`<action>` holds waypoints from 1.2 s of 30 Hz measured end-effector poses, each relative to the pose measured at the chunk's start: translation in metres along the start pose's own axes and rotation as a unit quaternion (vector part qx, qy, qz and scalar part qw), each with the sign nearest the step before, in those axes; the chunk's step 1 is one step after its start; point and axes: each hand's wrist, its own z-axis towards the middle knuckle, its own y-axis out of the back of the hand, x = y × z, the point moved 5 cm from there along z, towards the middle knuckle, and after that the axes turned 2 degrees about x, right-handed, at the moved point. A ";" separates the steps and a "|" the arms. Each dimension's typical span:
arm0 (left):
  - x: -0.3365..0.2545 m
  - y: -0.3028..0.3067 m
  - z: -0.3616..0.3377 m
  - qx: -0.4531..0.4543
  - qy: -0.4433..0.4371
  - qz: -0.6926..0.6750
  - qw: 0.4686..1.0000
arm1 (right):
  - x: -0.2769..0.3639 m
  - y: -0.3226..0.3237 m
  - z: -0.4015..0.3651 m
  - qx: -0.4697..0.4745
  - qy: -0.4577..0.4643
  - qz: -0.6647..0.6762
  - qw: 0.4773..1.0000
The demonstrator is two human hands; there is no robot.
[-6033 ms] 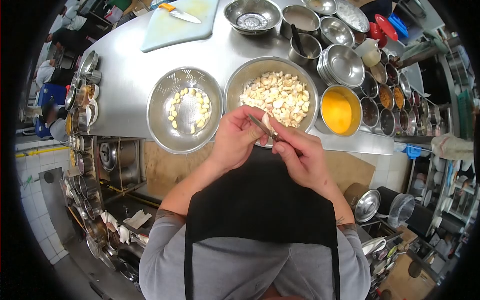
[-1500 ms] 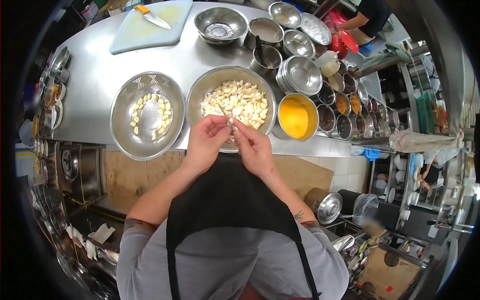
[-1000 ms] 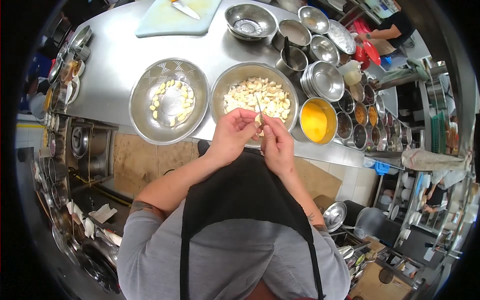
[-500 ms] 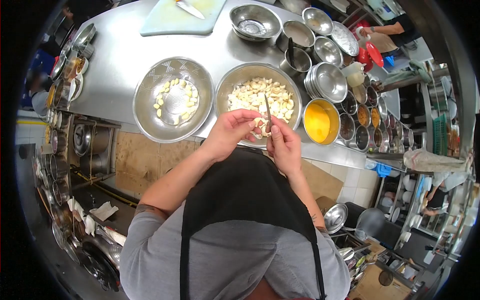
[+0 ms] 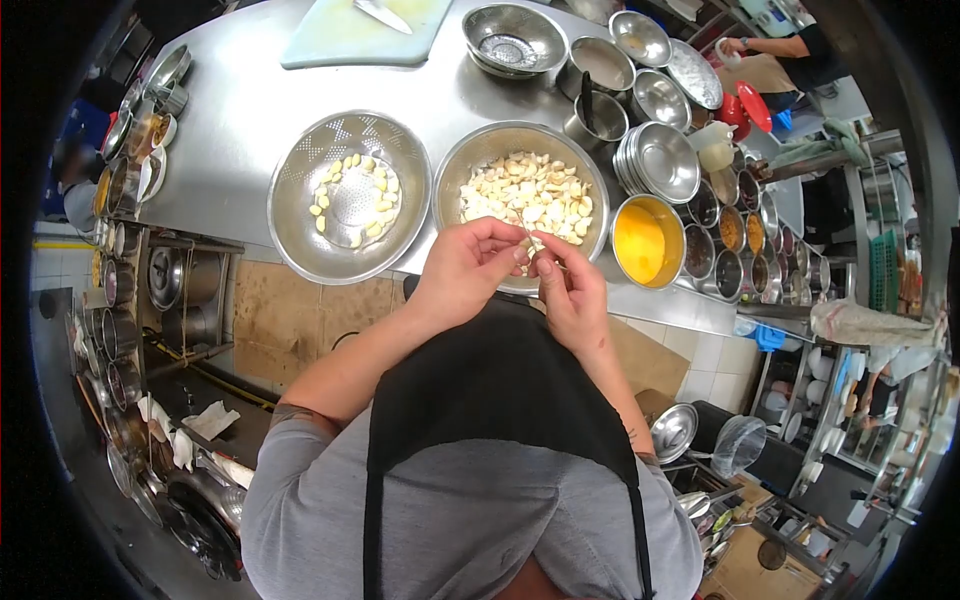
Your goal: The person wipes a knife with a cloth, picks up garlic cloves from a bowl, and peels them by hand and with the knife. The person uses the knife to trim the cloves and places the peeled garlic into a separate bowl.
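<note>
Now we've closed in — left hand (image 5: 462, 268) pinching garlic (image 5: 536, 244), right hand (image 5: 576, 287) gripping knife (image 5: 528, 233) — bringing both together for work.

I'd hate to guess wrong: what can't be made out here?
Head view: pale piece between the left hand and right hand, mostly covered by them.
Head view: handle of the knife on the board, cut off by the top edge.
Head view: floor of the bowl, hidden beneath pale cloves.

The top edge crops the knife (image 5: 384, 15) and board (image 5: 350, 42); the pinched clove (image 5: 536, 244) is mostly hidden.
</note>
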 end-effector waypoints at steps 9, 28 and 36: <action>-0.005 -0.010 -0.003 -0.017 -0.009 0.005 1.000 | -0.010 -0.001 0.000 -0.038 0.070 -0.006 0.997; 0.016 0.010 0.008 0.041 0.043 -0.081 0.995 | -0.015 -0.002 0.002 0.048 -0.109 0.229 0.966; 0.011 0.010 0.008 0.039 0.020 0.004 0.999 | -0.015 -0.001 0.002 0.025 -0.093 0.192 0.977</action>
